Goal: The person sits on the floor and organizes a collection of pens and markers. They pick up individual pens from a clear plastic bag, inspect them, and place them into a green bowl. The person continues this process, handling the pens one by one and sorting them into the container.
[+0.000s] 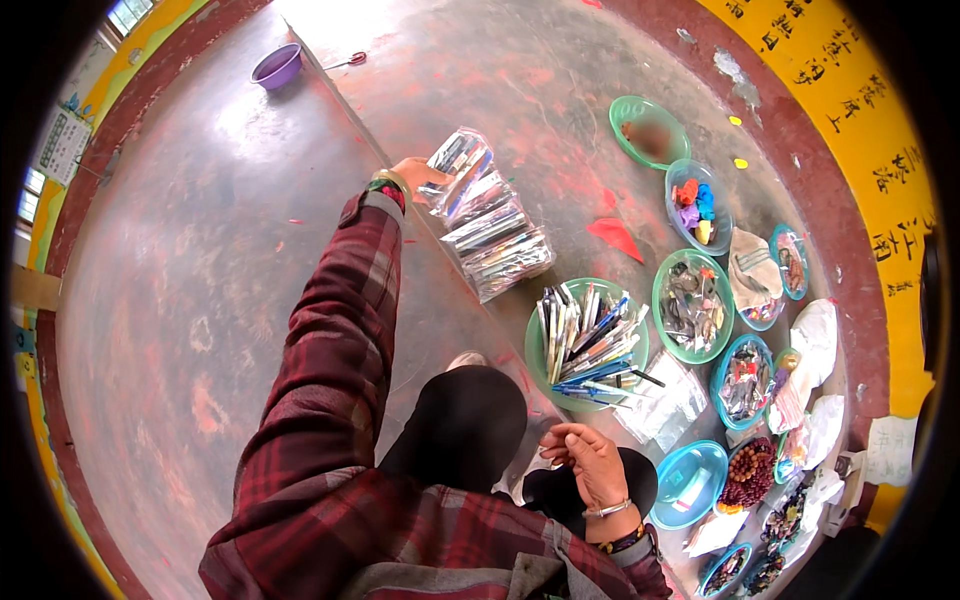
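My left arm reaches forward over the floor, and my left hand (pixel 418 176) is closed on the edge of a clear plastic bag of pens (pixel 463 172). That bag lies at the far end of a row of similar pen bags (pixel 495 240), overlapping them. My right hand (pixel 588 458) hovers by my right knee, its fingers curled in, with nothing visible in them. Just beyond it stands a green basin (pixel 535 352) heaped with loose pens (pixel 590 335). Flat clear plastic bags (pixel 668 400) lie on the floor beside that basin.
On the right stand a green basin of small packets (pixel 690 305), a blue bowl of coloured pieces (pixel 700 205), a light-blue basin (pixel 690 478) and dark red beads (pixel 750 470). Farther off are a green bowl (pixel 640 120), a purple basin (pixel 277 67) and scissors (pixel 350 60).
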{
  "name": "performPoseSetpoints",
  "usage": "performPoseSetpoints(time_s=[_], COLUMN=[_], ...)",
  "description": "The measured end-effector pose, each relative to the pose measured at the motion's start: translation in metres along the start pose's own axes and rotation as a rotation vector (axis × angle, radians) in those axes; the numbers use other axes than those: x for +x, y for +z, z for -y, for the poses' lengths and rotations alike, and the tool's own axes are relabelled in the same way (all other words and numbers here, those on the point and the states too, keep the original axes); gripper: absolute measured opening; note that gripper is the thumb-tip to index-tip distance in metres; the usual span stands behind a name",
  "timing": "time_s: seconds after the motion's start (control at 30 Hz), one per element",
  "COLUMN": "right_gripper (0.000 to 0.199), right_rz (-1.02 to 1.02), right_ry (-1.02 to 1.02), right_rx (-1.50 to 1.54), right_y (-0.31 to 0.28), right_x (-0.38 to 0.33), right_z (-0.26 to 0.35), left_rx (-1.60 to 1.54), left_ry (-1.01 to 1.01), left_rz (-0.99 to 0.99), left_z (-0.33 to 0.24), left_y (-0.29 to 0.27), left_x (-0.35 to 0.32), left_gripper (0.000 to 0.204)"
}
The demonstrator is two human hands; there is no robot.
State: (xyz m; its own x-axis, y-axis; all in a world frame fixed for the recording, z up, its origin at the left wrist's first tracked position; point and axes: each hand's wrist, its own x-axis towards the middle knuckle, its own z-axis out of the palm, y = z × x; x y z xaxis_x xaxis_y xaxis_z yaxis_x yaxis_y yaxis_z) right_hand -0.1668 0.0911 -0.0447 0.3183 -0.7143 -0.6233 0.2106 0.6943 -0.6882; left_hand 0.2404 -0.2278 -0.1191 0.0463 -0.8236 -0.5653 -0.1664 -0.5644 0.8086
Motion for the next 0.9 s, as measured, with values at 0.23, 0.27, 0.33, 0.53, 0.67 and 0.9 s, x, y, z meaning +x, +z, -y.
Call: performPoseSetpoints(time_s=[0.23,0.27,0.33,0.53,0.67,0.9], right_gripper=[0.024,0.024,0.024,0.024,0.024,0.023], right_rz=[-0.031,0.020,-0.015,-0.025,-0.071,0.061], right_ry=[0.047,0.075,0.095,0.098,0.096,-0.030], right_rx=[0.021,0.008,0.002,-0.010,-0.050,-0.129], right_y=[-0.005,-0.002,-0.006,-0.006,-0.007,-0.001], right_x=[0.005,0.008,0.010,0.010,0.008,0.019], right_z=[0.011,0.010,0.010,0.007,0.003,-0.010], left_rx=[0.180,0.236,-0.043,0.102,0.362,0.200], left_ry=[0.017,0.125,0.023,-0.039,0.108,0.380], left_rz=[0.247,0.264,0.261,0.018,-0.106,-0.516], left_z=[-0.002,0.030,0.019,0.028,0.046,0.119], left_y=[-0.003,-0.043,-0.020,-0.023,-0.014,-0.065], left_x=[0.064,0.086,0.089,0.080,0.096,0.121], left_gripper=[0.047,0.045,0.046,0.040,0.035,0.036])
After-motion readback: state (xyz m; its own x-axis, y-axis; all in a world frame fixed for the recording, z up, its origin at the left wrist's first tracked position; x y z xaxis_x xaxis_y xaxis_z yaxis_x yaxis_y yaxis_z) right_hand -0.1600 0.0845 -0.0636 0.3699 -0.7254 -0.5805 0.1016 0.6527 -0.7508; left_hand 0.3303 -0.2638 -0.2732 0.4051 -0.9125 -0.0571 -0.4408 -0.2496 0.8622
